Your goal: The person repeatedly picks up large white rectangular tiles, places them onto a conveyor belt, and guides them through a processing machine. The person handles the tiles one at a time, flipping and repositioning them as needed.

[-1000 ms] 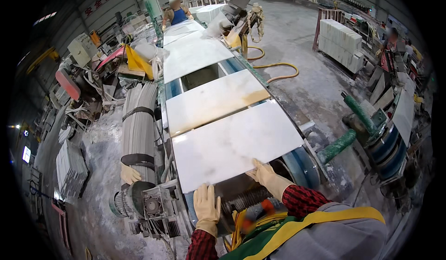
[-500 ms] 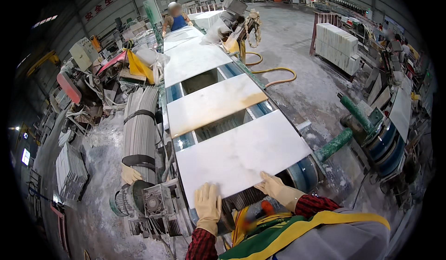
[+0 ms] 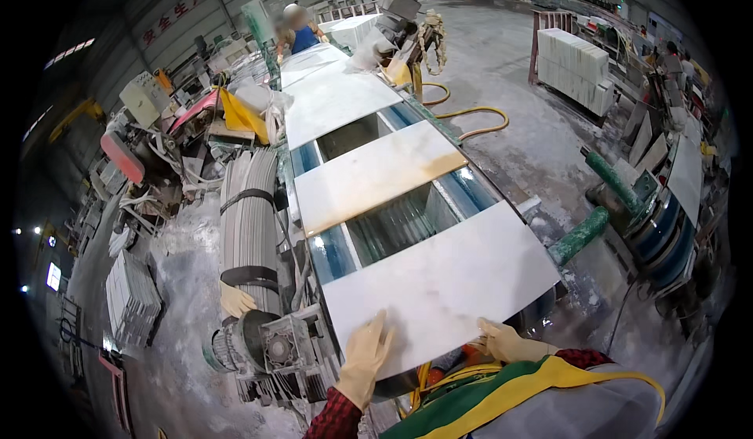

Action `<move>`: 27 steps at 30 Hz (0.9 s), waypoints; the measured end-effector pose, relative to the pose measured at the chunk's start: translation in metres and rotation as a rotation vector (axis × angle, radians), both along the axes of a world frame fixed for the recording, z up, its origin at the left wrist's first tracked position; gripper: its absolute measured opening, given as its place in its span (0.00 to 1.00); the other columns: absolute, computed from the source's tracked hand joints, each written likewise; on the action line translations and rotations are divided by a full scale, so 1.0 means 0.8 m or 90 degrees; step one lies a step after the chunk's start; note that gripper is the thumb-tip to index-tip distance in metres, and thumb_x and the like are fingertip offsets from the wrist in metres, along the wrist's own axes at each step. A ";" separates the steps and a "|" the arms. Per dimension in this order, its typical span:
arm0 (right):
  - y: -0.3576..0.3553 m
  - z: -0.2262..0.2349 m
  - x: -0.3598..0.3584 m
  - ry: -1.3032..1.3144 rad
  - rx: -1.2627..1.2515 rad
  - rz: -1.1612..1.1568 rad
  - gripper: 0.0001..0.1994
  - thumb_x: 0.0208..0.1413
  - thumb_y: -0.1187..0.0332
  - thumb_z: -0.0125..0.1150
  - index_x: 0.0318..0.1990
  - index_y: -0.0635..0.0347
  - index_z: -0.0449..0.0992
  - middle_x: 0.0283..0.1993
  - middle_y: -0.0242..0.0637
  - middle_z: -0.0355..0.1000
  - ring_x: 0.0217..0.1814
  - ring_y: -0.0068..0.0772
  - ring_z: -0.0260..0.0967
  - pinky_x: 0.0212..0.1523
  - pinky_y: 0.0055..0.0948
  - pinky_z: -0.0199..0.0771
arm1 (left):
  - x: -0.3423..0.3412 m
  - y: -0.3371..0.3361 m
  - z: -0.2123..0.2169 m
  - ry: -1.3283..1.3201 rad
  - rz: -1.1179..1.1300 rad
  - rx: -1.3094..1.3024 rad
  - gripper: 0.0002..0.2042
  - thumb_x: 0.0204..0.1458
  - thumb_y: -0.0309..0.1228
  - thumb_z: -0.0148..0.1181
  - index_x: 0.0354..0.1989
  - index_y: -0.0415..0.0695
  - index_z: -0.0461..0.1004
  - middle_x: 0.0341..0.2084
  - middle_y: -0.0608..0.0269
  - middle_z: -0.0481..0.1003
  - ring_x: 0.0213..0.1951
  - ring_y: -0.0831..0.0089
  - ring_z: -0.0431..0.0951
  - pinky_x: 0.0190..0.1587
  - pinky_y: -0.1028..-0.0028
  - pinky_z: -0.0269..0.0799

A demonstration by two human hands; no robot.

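A: What are the hands doing, nearest first?

B: Both wear pale gloves. The left hand (image 3: pixel 365 354) lies flat on the near end of a white stone slab (image 3: pixel 443 282), fingers spread apart and pressed on its top face. The right hand (image 3: pixel 506 342) grips the slab's near edge, fingers curled onto it with the thumb on top.

A: And where does the slab sit?

B: On the near end of a roller conveyor (image 3: pixel 392 223), lying flat and a little skewed, its near edge just in front of the person's green and yellow apron (image 3: pixel 502 396).

A: What lies beyond it?

B: A gap showing the rollers, then a cream slab (image 3: pixel 376 174) on the same line, another gap, and a further white slab (image 3: pixel 333 102). To the left stands a grey ribbed drum (image 3: pixel 249 219) with a motor (image 3: pixel 271 345) at its foot, and a loose glove (image 3: pixel 235 300) rests beside it.

A: Farther still?

B: A person in blue (image 3: pixel 296 35) stands at the far end of the line. A yellow hose (image 3: pixel 471 117) curls on the floor to the right, near a pallet of white tiles (image 3: pixel 572 66).
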State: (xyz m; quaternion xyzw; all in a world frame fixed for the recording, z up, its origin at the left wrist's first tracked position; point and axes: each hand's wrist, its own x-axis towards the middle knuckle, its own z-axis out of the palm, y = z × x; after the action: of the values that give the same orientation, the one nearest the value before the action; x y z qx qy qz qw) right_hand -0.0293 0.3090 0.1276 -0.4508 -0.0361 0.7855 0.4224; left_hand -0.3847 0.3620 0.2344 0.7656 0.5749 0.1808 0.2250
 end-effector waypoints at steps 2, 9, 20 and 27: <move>-0.005 -0.037 0.008 0.030 0.010 -0.015 0.22 0.77 0.64 0.56 0.70 0.68 0.67 0.66 0.54 0.72 0.68 0.52 0.74 0.72 0.45 0.78 | -0.010 0.051 -0.019 0.013 -0.054 0.175 0.26 0.65 0.43 0.61 0.64 0.37 0.72 0.57 0.41 0.78 0.58 0.42 0.77 0.59 0.48 0.72; -0.003 -0.043 -0.006 -0.112 0.078 -0.021 0.25 0.73 0.59 0.62 0.64 0.75 0.72 0.59 0.53 0.78 0.62 0.52 0.78 0.67 0.48 0.79 | 0.002 0.241 -0.019 -0.015 -0.133 0.044 0.33 0.64 0.47 0.62 0.71 0.37 0.69 0.63 0.39 0.76 0.63 0.43 0.77 0.66 0.54 0.71; 0.001 -0.085 -0.005 -0.100 0.113 0.044 0.19 0.73 0.60 0.62 0.62 0.64 0.77 0.58 0.43 0.80 0.59 0.37 0.80 0.60 0.36 0.82 | 0.027 0.224 0.041 0.093 -0.026 -0.035 0.34 0.56 0.60 0.68 0.44 0.31 0.82 0.42 0.36 0.83 0.43 0.45 0.84 0.47 0.55 0.77; -0.027 -0.082 0.007 -0.073 0.179 0.089 0.21 0.72 0.56 0.64 0.60 0.64 0.78 0.55 0.43 0.82 0.57 0.36 0.80 0.59 0.34 0.81 | 0.041 0.105 0.159 -0.105 0.041 -0.096 0.22 0.58 0.45 0.73 0.48 0.36 0.82 0.39 0.45 0.84 0.36 0.54 0.80 0.46 0.57 0.77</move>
State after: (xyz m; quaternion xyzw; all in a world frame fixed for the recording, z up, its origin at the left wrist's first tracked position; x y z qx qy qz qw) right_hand -0.0240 0.2875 0.0620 -0.4278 -0.2009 0.7732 0.4228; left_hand -0.3520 0.4459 0.3616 0.7104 0.5904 0.2066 0.3226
